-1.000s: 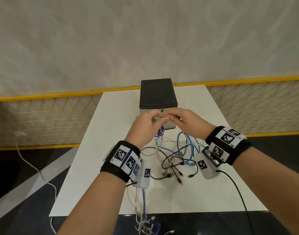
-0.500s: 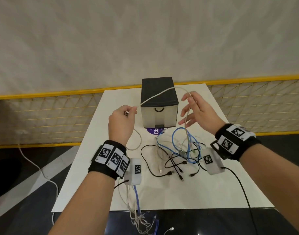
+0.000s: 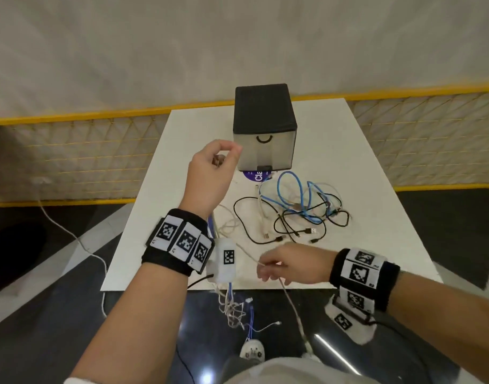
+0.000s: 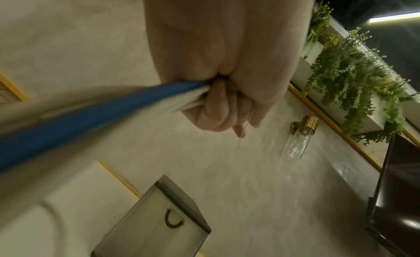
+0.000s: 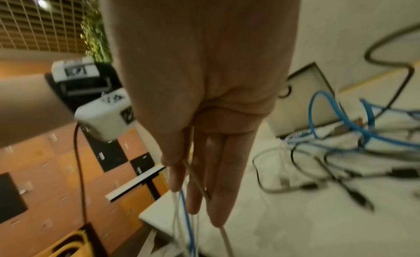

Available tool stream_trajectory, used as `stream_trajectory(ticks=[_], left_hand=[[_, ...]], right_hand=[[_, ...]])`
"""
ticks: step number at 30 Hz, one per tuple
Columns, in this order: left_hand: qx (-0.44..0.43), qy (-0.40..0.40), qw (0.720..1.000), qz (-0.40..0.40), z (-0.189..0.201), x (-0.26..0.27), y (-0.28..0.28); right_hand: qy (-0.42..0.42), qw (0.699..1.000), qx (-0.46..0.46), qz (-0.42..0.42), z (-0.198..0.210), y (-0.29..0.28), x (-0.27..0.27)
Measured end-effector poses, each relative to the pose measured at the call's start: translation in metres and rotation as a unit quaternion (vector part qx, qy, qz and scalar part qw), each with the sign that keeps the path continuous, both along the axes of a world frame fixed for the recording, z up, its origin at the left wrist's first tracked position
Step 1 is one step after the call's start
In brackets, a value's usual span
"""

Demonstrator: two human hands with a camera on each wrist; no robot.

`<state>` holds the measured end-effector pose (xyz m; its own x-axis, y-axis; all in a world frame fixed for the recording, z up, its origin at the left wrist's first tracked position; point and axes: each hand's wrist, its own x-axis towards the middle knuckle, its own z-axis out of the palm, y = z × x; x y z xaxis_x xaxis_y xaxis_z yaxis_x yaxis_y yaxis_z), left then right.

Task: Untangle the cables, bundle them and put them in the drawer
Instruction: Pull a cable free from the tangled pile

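My left hand (image 3: 219,163) is raised just left of the drawer box (image 3: 265,151), whose drawer is closed. In the left wrist view it (image 4: 222,106) grips a bundle of blue and white cables (image 4: 90,120) in a fist. Their loose ends (image 3: 232,306) hang below the table's near edge. My right hand (image 3: 265,266) is low at that edge and pinches one white cable (image 3: 293,303) between thumb and fingers (image 5: 175,171). This cable (image 5: 225,239) trails down past the table. A tangle of blue, black and white cables (image 3: 298,209) lies in front of the box.
The white table (image 3: 362,162) stands against a yellow-railed mesh fence (image 3: 85,156). A purple sticker (image 3: 256,176) lies under the box's front. Another white cord (image 3: 71,236) runs over the dark floor at the left. A shoe (image 3: 253,351) shows below.
Both hands were together at the drawer front, then spread apart with a white cable between them. My right hand has since come down along it to the near table edge.
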<state>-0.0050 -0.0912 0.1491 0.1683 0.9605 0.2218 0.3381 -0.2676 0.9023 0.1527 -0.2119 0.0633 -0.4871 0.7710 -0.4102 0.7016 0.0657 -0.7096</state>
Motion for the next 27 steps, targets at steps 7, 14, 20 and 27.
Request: stream_trajectory(ticks=[7, 14, 20, 27], left_hand=[[-0.025, -0.04, 0.998, -0.049, 0.006, -0.006, -0.042], [-0.05, -0.079, 0.992, -0.09, 0.008, 0.009, -0.079], [-0.017, -0.129, 0.987, -0.096, 0.019, 0.018, -0.09], [-0.026, -0.232, 0.972, -0.035, 0.025, -0.007, -0.075]], right_hand=[[-0.23, 0.972, 0.015, 0.05, -0.028, -0.023, -0.007], [0.045, 0.978, 0.171, -0.11, 0.037, -0.004, -0.008], [0.179, 0.967, 0.167, -0.067, 0.034, -0.012, -0.052], [0.04, 0.996, 0.064, -0.047, -0.048, -0.022, -0.032]])
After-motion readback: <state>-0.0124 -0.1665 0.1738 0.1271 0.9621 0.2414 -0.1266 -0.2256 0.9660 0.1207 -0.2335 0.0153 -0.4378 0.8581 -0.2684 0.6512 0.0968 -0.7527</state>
